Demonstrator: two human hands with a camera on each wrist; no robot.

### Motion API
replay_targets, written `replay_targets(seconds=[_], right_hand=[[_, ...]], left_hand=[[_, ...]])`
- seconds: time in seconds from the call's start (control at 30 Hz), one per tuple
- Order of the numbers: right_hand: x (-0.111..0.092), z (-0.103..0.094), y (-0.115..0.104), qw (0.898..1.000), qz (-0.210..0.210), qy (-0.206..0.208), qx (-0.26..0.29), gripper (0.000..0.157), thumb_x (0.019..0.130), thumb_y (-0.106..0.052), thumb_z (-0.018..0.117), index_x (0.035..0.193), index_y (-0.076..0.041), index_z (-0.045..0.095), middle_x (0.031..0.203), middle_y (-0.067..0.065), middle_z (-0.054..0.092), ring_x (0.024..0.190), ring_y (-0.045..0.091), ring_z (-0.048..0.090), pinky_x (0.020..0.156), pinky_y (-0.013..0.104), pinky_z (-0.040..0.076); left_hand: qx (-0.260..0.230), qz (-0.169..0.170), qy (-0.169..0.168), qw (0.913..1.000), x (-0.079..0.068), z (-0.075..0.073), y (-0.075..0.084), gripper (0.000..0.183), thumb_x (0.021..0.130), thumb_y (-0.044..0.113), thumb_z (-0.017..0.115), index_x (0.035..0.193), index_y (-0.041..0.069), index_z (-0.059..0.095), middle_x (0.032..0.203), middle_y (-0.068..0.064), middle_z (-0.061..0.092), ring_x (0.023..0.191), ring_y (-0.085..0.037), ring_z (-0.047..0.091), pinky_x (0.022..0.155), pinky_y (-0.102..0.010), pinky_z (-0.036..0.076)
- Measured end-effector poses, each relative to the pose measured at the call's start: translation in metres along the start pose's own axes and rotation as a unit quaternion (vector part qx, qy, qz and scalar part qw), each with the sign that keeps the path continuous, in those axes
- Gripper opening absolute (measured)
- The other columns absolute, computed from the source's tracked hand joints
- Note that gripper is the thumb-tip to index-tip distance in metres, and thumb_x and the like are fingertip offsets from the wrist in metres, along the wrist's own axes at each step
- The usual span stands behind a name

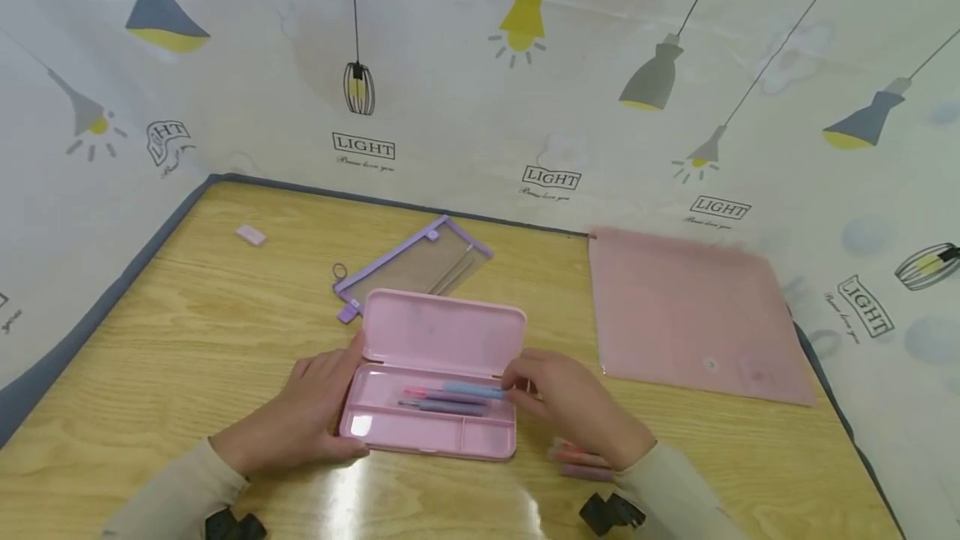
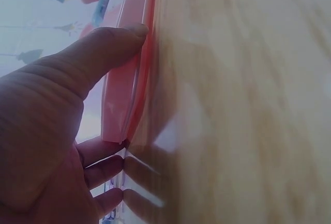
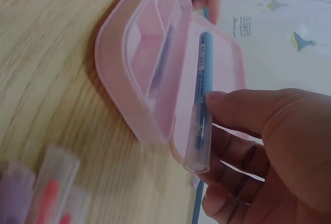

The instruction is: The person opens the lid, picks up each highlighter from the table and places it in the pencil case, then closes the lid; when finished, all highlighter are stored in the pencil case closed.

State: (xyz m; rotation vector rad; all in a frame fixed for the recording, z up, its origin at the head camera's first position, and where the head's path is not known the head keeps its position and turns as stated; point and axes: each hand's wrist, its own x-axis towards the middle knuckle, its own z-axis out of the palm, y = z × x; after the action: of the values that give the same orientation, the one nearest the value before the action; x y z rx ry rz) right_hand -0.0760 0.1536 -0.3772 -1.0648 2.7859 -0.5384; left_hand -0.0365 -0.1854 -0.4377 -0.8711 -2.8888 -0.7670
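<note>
A pink pencil case (image 1: 405, 433) lies on the wooden table, its lid (image 1: 442, 332) tipped back. My left hand (image 1: 307, 411) holds its left end. The thumb (image 2: 111, 48) presses the front wall in the left wrist view, with fingers around the end. Between thumb and fingers, my right hand (image 1: 577, 407) pinches a blue pen (image 3: 204, 79) with a clear cap, over the right part of the case. Below that pen, several other pens (image 1: 450, 407) lie in the long rear compartment. The front of the case is split by a small divider into two compartments.
Several capped pens (image 1: 585, 472) lie by my right forearm, partly hidden by it. Behind the case is a clear zip pouch (image 1: 390, 275) with purple edges and thin sticks inside. A pink folder (image 1: 675, 315) lies at right, a small pink eraser (image 1: 251, 234) at far left.
</note>
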Motion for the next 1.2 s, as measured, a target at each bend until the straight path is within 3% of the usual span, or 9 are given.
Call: replay_targets(seconds=[0.3, 0.6, 0.9, 1.2], right_hand=[[0.023, 0.022, -0.016, 1.0, -0.008, -0.009, -0.004, 0.005, 0.092, -0.021, 0.067, 0.09, -0.016, 0.069, 0.081, -0.01, 0.057, 0.074, 0.003, 0.051, 0.069, 0.021, 0.047], [0.034, 0.032, -0.023, 1.0, 0.004, -0.007, -0.011, 0.005, 0.09, -0.022, 0.07, 0.089, -0.016, 0.071, 0.078, -0.01, 0.057, 0.071, 0.003, 0.05, 0.066, 0.019, 0.046], [0.032, 0.031, -0.023, 0.999, 0.019, 0.01, 0.028, 0.007, 0.087, -0.019, 0.073, 0.092, -0.014, 0.072, 0.08, -0.008, 0.059, 0.072, 0.005, 0.053, 0.067, 0.021, 0.047], [0.022, 0.024, -0.016, 0.999, 0.03, 0.016, 0.032, 0.009, 0.086, -0.019, 0.073, 0.094, -0.014, 0.072, 0.084, -0.006, 0.061, 0.077, 0.008, 0.057, 0.07, 0.023, 0.049]], left_hand=[[-0.004, 0.0, 0.002, 1.0, 0.0, 0.001, -0.001, 0.129, 0.067, 0.048, 0.083, 0.155, -0.006, 0.006, 0.143, -0.026, 0.045, 0.13, -0.036, 0.044, 0.099, -0.054, 0.032], [0.0, 0.003, 0.007, 1.0, 0.0, 0.002, -0.002, 0.129, 0.067, 0.048, 0.083, 0.155, -0.005, 0.006, 0.143, -0.025, 0.046, 0.13, -0.035, 0.044, 0.098, -0.053, 0.032], [0.001, 0.002, 0.005, 1.0, 0.0, 0.002, -0.002, 0.129, 0.067, 0.048, 0.083, 0.155, -0.006, 0.006, 0.142, -0.024, 0.046, 0.129, -0.034, 0.044, 0.097, -0.051, 0.032], [-0.007, -0.005, -0.002, 1.0, 0.001, 0.001, -0.001, 0.13, 0.067, 0.048, 0.083, 0.156, -0.004, 0.004, 0.145, -0.024, 0.044, 0.131, -0.035, 0.042, 0.098, -0.052, 0.031]])
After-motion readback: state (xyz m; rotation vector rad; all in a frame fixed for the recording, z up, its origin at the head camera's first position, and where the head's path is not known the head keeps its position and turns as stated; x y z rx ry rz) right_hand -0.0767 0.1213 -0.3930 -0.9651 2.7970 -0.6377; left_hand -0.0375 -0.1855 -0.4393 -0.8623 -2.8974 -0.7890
